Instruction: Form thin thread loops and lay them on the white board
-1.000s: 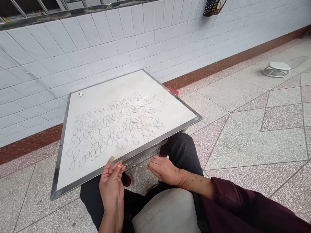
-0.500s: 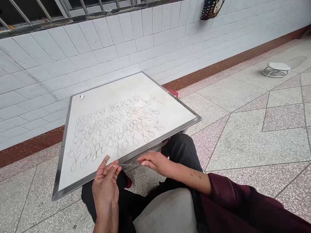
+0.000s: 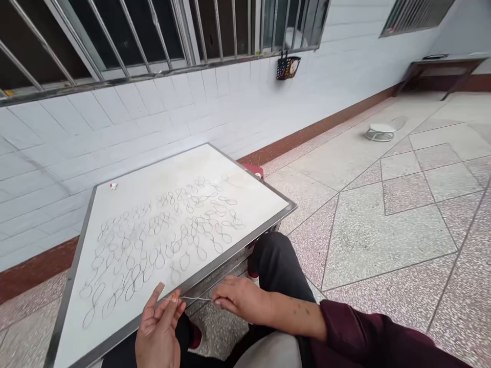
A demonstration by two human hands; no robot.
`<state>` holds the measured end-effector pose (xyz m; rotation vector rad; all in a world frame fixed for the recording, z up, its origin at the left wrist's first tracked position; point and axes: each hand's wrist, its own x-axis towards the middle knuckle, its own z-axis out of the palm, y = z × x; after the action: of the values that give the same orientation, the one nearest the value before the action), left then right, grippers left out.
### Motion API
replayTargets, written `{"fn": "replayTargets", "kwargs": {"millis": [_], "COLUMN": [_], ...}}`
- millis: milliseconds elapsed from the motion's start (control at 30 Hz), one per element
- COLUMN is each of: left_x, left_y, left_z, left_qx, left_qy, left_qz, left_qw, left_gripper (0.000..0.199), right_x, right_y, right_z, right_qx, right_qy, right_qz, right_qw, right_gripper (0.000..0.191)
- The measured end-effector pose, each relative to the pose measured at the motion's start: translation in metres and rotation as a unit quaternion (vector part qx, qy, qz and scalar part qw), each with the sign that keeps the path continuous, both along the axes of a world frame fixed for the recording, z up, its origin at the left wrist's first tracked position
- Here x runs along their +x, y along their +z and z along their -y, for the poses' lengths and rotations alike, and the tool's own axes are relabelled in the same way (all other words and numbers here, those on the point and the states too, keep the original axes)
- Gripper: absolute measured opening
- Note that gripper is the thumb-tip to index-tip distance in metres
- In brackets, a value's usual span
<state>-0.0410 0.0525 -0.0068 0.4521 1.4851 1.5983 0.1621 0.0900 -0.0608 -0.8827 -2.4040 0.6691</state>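
Observation:
A thin pale wire or cord (image 3: 196, 298) stretches between my two hands, just past the near edge of the table. My left hand (image 3: 159, 324) pinches one end between thumb and fingers; its index finger has a tan bandage or tape on the tip. My right hand (image 3: 243, 300) has its fingers pressed together round the other end. On the white tabletop (image 3: 245, 204) lie rows of thin dark loops (image 3: 153, 255), many twisted into figure-eight shapes. Whether the strand is wire or thread is too fine to tell.
A small red-and-white object (image 3: 113, 186) sits at the table's far left corner. A metal rim (image 3: 264, 227) edges the table. Behind it stand a tiled wall and barred windows (image 3: 153, 41), with a basket (image 3: 287, 67) hanging. A low white chair (image 3: 380, 131) is on the floor at right.
The view has tilted up and turned right, showing more window and floor. My hands stay on the strand, which now looks thicker and twisted between them.

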Motion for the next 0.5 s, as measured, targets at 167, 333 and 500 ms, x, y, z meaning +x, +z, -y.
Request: {"fn": "replayTargets", "kwargs": {"millis": [167, 333, 500], "left_x": [0.01, 0.017, 0.025], "left_y": [0.003, -0.003, -0.007], "left_z": [-0.009, -0.018, -0.027], "left_qx": [-0.034, -0.042, -0.004], "left_qy": [-0.004, -0.017, -0.05], "left_qz": [0.036, 0.067, 0.043], "left_qw": [0.999, 0.997, 0.998], "left_gripper": [0.042, 0.041, 0.039], "right_x": [0.007, 0.013, 0.019], "right_y": [-0.003, -0.01, -0.014], "right_z": [-0.002, -0.002, -0.007], "right_qx": [0.027, 0.053, 0.08], "right_qy": [-0.019, -0.046, -0.084], "right_qz": [0.018, -0.013, -0.067], "right_qw": [0.999, 0.997, 0.991], "right_gripper": [0.014, 0.012, 0.01]}}
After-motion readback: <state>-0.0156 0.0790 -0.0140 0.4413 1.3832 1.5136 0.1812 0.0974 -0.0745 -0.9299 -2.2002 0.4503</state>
